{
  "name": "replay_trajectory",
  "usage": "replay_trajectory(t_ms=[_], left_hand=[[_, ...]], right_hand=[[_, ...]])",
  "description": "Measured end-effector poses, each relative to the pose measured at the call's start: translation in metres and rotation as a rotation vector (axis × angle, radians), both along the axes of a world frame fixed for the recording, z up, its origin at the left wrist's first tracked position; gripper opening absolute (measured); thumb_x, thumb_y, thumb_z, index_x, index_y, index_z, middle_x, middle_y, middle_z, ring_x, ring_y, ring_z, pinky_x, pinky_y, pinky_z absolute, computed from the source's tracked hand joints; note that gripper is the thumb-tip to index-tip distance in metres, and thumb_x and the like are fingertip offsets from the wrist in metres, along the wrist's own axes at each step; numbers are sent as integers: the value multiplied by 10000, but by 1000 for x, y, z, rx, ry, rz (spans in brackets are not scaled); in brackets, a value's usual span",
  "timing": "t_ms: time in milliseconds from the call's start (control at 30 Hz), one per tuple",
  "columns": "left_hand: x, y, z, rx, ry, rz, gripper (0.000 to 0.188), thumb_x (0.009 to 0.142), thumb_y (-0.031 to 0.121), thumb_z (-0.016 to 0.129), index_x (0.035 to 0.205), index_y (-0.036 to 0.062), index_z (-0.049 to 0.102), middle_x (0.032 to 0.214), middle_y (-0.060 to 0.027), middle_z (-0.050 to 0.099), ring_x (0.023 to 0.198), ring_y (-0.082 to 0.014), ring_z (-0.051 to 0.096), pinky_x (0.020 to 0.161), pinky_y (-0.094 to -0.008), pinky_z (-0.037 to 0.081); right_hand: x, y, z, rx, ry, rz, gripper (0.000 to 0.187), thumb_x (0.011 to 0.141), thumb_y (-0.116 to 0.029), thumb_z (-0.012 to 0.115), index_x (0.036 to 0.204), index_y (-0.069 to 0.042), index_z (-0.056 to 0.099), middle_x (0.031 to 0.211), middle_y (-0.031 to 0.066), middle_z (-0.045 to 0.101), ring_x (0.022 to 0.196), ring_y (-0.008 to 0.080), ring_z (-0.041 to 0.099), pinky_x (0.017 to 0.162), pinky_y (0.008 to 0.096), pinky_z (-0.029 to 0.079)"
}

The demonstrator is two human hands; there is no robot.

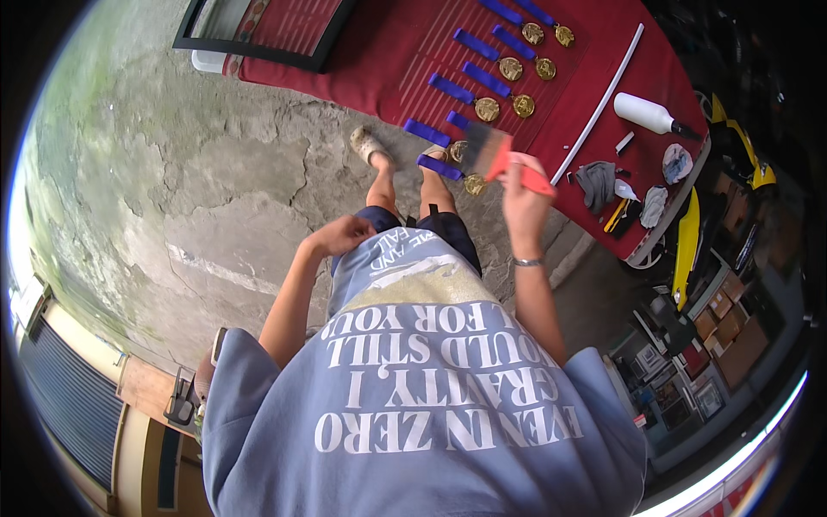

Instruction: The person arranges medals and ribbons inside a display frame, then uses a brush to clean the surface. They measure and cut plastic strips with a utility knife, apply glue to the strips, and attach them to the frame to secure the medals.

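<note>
Grasped by its handle in the right hand (pixel 523 177): a brush (pixel 496 154), broad and flat. Bright orange-red at the handle, dark at the bristles, a little blurred. Held slantwise, bristles toward the left, handle end toward the right. Located at the near part of a red tablecloth (pixel 659 71), partly hiding gold medals (pixel 511 69) with blue ribbons (pixel 451 88); cannot tell whether touching them. Set out in slanting rows toward the far right, round and shiny. Farther right: a long white strip (pixel 603 99), a white bottle (pixel 643 113) with dark nozzle, a grey cloth (pixel 595 184). At the shirt (pixel 405 370) hem, near left: left hand (pixel 343 235), fingers curled; cannot tell whether gripping fabric.
</note>
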State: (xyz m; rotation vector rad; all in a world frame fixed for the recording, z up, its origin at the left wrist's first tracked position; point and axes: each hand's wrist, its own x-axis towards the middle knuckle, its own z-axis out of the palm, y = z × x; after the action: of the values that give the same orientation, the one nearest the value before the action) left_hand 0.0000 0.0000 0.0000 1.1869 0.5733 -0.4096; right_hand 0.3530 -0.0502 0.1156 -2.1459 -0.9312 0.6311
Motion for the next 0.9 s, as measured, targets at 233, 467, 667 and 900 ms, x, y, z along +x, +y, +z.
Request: replay_trajectory(t_ms=[233,467,667,900], left_hand=[[8,137,169,312,-183,334,197,885,168,653,796,0,702,723,-80,646,662,-190,571,619,-321,439],[26,186,387,489,-1181,430,165,876,157,663,814,9,703,733,-85,638,661,-203,580,616,-326,449],[52,169,430,492,-1423,360,140,869,147,673,830,17,705,741,-89,632,661,-213,588,613,-331,458],[43,166,443,520,-1419,357,112,861,136,684,848,27,707,750,-94,625,660,-225,597,609,-336,468]], right_hand=[[-24,45,11,181,481,-187,267,1035,-206,568,1111,30,667,977,106,711,800,170,732,686,266,611],[-14,28,-29,96,113,-159,267,1011,-213,595,1043,40,674,818,97,723,673,166,722,595,269,582],[-15,47,19,94,-333,21,159,979,-151,589,964,-25,685,842,133,728,717,253,723,636,340,553],[-102,109,7,323,228,400,68,933,-128,635,969,-78,662,889,135,712,728,325,694,666,395,563]])
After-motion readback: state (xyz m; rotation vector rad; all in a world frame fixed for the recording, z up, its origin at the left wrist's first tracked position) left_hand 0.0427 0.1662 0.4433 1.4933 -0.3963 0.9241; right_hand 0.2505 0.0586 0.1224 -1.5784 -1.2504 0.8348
